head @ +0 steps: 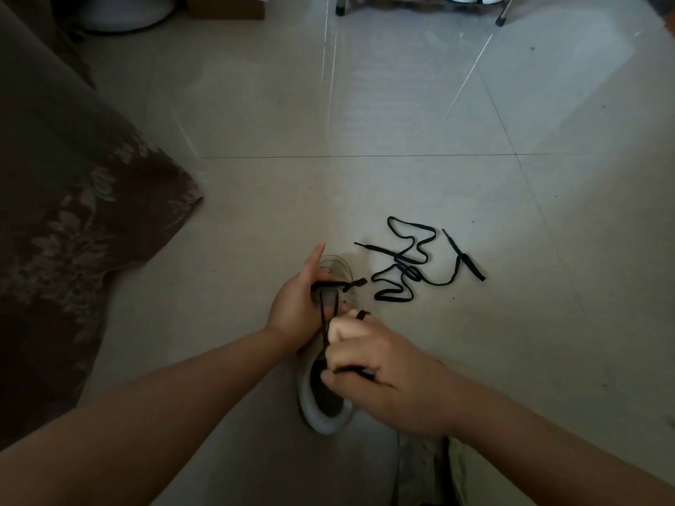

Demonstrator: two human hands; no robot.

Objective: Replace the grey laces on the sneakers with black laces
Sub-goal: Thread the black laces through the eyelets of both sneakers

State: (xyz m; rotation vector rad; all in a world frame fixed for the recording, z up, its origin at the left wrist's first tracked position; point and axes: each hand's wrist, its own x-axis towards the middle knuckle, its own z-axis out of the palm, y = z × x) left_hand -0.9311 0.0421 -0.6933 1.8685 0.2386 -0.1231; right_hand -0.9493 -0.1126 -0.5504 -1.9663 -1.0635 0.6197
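I look down on a pale tiled floor [365, 122], which fills most of the view, and on my left a brown cloth with a flower pattern [73, 213] hangs down onto it. At the far edge I see the dark feet of a metal rack [340, 10] and a white round container [128, 12]. Near the bottom middle stands a light sneaker [321, 407] with its toe pointing away from me and its heel toward me. My left hand [296, 308] holds the front part of this sneaker, the fingers curled around it and the forefinger straight out. My right hand [380, 370] is closed, and its fingers pinch a black lace [323, 308] that runs up from the shoe's eyelets; one end of it sticks out to the right near the toe. A second black lace [409, 264] lies loose in curls on the floor just right of the toe. A second shoe [423, 469] shows partly at the bottom edge.
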